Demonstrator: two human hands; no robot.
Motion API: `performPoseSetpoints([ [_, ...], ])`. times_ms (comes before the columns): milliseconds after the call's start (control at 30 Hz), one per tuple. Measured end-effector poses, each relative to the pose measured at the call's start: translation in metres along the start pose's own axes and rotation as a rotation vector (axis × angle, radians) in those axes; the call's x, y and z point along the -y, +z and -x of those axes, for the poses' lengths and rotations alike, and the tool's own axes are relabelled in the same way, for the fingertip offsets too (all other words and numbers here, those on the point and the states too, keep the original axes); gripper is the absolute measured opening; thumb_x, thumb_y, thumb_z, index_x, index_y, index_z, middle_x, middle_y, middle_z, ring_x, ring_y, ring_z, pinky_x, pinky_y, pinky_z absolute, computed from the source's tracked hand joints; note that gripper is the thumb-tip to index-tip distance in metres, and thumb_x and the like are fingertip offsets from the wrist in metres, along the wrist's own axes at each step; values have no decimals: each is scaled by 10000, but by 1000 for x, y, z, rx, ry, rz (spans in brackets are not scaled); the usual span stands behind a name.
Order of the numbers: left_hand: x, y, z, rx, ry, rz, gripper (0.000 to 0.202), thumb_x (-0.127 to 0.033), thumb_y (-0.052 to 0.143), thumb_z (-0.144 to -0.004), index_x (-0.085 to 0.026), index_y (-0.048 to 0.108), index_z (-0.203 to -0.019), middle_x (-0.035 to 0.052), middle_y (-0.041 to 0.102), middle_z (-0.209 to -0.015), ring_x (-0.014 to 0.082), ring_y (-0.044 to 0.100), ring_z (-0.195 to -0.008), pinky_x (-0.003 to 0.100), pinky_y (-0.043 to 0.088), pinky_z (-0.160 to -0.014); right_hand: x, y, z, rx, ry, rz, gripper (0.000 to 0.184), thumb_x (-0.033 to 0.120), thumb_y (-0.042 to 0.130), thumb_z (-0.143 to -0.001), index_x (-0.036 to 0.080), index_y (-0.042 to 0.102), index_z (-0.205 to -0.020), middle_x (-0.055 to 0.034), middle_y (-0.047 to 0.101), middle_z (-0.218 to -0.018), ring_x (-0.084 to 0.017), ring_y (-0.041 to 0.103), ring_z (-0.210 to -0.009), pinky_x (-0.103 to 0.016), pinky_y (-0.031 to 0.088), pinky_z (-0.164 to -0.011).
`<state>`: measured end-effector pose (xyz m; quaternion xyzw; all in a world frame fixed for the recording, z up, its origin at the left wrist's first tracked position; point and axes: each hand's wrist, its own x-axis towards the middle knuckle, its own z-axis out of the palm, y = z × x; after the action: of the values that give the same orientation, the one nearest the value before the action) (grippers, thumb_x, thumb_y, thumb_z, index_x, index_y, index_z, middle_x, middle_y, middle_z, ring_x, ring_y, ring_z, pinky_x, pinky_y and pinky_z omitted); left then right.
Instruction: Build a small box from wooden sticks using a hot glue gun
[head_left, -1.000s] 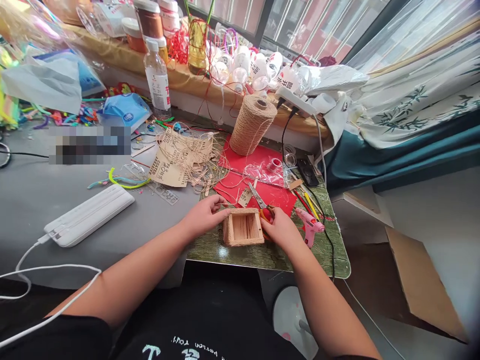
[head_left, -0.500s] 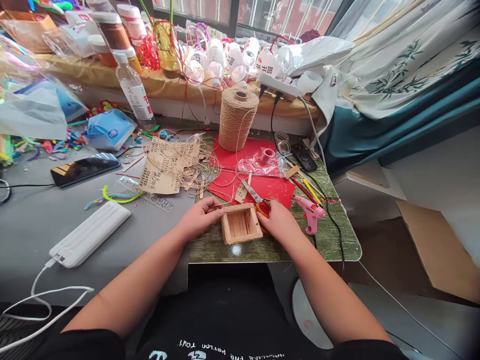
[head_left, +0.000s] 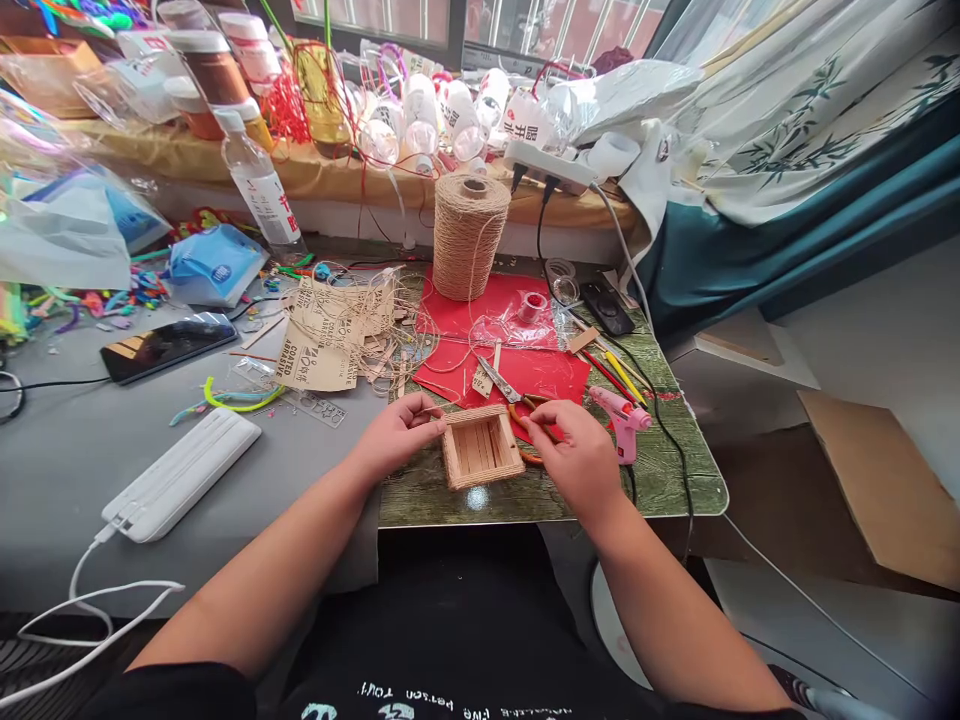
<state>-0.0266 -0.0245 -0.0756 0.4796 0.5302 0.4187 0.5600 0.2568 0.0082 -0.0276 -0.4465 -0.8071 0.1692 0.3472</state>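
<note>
The left hand [head_left: 401, 435] pinches the far left corner of a small open box of pale wooden sticks [head_left: 476, 447] near the green wood-patterned table [head_left: 416, 512]'s edge. Walls stand, rim apparently bound, inner slats bare: well advanced. The right hand [head_left: 581, 455] bunches beside orange-handled metal scissors [head_left: 498, 379], its grip unclear.

Tabletop [head_left: 697, 485]: I see grey left, green wood-grain right, glare by the near edge.
Window [head_left: 570, 28]: barred, beyond the far edge; I get daylight through it.
Sill [head_left: 337, 180]: tan-draped, along that edge.
Curtains [head_left: 720, 275]: teal and leaf-printed white, past the far right corner.
Stool [head_left: 611, 632]: white, below the near edge.
</note>
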Motion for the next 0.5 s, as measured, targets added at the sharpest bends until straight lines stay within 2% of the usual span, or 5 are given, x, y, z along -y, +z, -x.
performPoseSetpoints([
  [100, 0, 0, 0, 1, 9, 7, 339, -459, 780, -842, -197, 569, -883, 4, 668, -923, 157, 609, -810, 277, 458, -762, 10, 1, 5, -30, -35, -147, 95, 277, 700, -998, 251, 724, -910, -28, 770, -889, -212, 726, -853, -359, 582, -834],
  [233, -4, 1, 2, 2, 12, 15, 342, -482, 749, -872, -196, 562, -856, -1, 664, -898, 150, 591, -807, 274, 451, -777, 13, 8, 9, -54, 7, -198, 89, 291, 740, -972, 258, 743, -890, -29, 778, -860, -215, 733, -818, -374, 602, -806],
  [367, -8, 2, 3, -40, 33, -55, 348, -510, 705, -899, -196, 575, -825, -21, 592, -790, 139, 525, -728, 265, 416, -718, 12, 10, 11, -75, 66, -236, 55, 273, 717, -973, 259, 761, -942, -46, 797, -941, -231, 758, -911, -399, 624, -887],
  [500, -10, 3, 4, -56, 37, -76, 346, -512, 670, -927, -198, 577, -817, -34, 524, -731, 130, 469, -682, 259, 388, -680, 8, 9, 13, -74, 62, -251, 126, 235, 673, -989, 271, 788, -1025, -47, 812, -1035, -229, 766, -1017, -404, 615, -972],
])
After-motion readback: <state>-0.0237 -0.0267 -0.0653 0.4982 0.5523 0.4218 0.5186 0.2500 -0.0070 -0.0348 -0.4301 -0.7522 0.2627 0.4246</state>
